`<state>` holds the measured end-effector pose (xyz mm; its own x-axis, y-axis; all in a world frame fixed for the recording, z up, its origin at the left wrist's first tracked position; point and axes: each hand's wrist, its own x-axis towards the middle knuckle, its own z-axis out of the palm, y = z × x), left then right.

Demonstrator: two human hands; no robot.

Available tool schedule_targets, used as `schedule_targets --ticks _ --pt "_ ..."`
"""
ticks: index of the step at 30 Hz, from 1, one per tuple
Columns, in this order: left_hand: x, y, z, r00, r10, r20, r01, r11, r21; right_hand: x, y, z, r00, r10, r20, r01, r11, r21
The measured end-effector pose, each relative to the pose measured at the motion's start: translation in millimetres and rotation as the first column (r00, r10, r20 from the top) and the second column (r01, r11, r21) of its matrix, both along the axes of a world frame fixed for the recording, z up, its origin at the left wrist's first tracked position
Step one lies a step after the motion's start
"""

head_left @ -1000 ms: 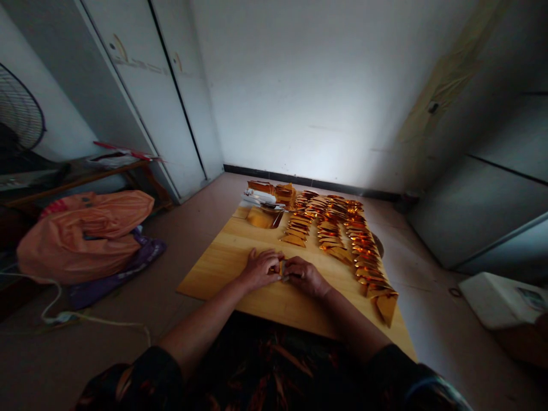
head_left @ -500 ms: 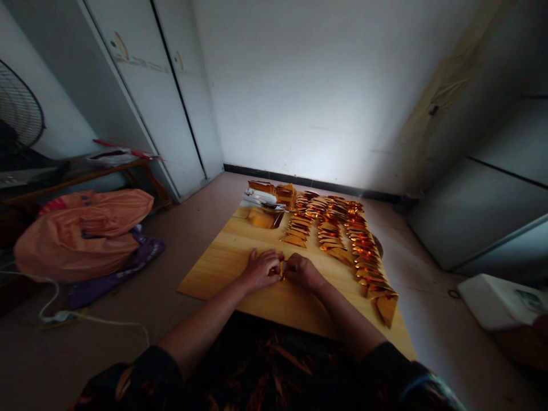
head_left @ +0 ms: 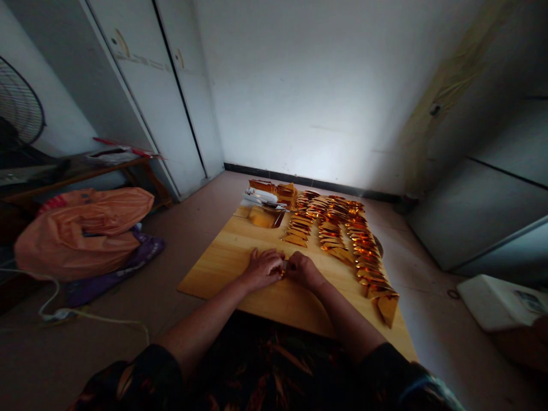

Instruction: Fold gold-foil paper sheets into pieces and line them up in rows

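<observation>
Low over the wooden board (head_left: 222, 260), my left hand (head_left: 264, 269) and my right hand (head_left: 305, 269) meet with curled fingers. Between them shows a small piece of gold foil paper (head_left: 283, 273), mostly hidden by the fingers. Both hands pinch it from opposite sides. Beyond my hands, a flat gold foil sheet (head_left: 264, 218) lies on the board. To the right run long rows of folded gold foil pieces (head_left: 369, 265), overlapping one another, with a larger folded piece (head_left: 387, 308) at the near end.
At the board's far edge lie a white packet (head_left: 261, 196) and stacked gold paper (head_left: 286, 195). An orange bag (head_left: 85, 234) and a white cable (head_left: 107, 321) are on the left. On the right stands a white box (head_left: 499, 302). A wall (head_left: 299, 103) rises behind.
Both hands stay in about the same place. Less of the gold foil piece shows between the fingers now. The rows have not moved.
</observation>
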<state>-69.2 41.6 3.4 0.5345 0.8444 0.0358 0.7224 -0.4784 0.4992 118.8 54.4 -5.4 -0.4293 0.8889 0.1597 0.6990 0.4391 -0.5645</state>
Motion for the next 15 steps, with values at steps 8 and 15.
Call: schedule_targets --ticks 8,15 --pt "-1 1 -1.4 0.999 -0.030 -0.021 0.030 1.000 -0.002 5 0 -12.6 0.996 -0.009 -0.084 0.013 0.999 0.045" --pt "0 2 -1.3 0.999 -0.029 -0.039 0.029 1.000 -0.004 6 -3 -10.0 0.987 0.033 -0.158 -0.019 0.996 0.093"
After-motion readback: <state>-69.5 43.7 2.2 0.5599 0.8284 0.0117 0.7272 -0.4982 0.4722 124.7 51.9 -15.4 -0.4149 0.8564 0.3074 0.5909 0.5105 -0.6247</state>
